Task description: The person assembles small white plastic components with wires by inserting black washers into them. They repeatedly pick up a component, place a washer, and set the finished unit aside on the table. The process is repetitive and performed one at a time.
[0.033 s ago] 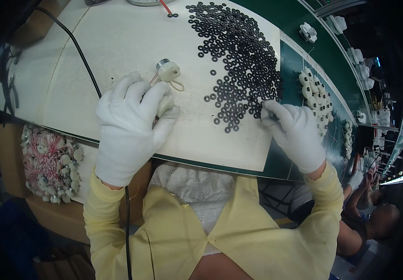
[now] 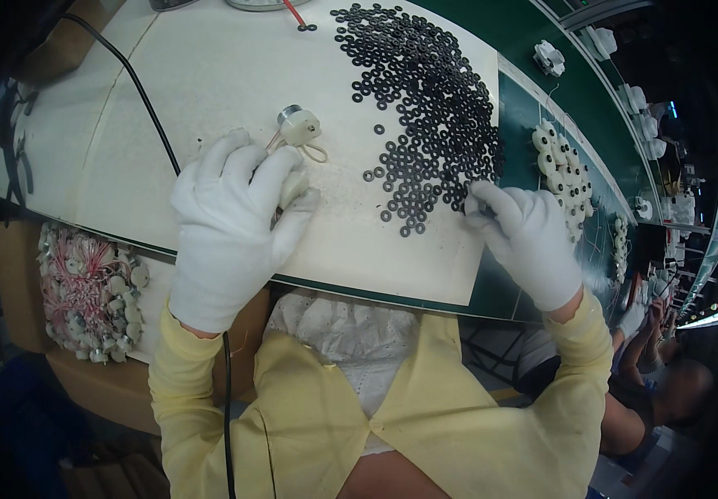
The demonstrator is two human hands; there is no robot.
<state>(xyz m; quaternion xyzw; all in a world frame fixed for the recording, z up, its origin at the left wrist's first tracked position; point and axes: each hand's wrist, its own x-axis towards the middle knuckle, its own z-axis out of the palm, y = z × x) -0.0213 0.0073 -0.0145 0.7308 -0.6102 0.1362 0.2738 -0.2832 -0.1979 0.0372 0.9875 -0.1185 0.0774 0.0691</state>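
White-gloved left hand (image 2: 230, 220) holds a cream rounded plastic part (image 2: 294, 190) near the white bench top's (image 2: 359, 258) front edge. White-gloved right hand (image 2: 529, 241) curls its fingers (closed on anything, I cannot tell) beside small black flat rings (image 2: 425, 108) at the right edge; pinching lightly should separate one.

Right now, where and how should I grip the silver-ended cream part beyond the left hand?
Probably pinch its rounded cream body from the upper right: that side looks open, while the left hand and wire loop crowd its near side.
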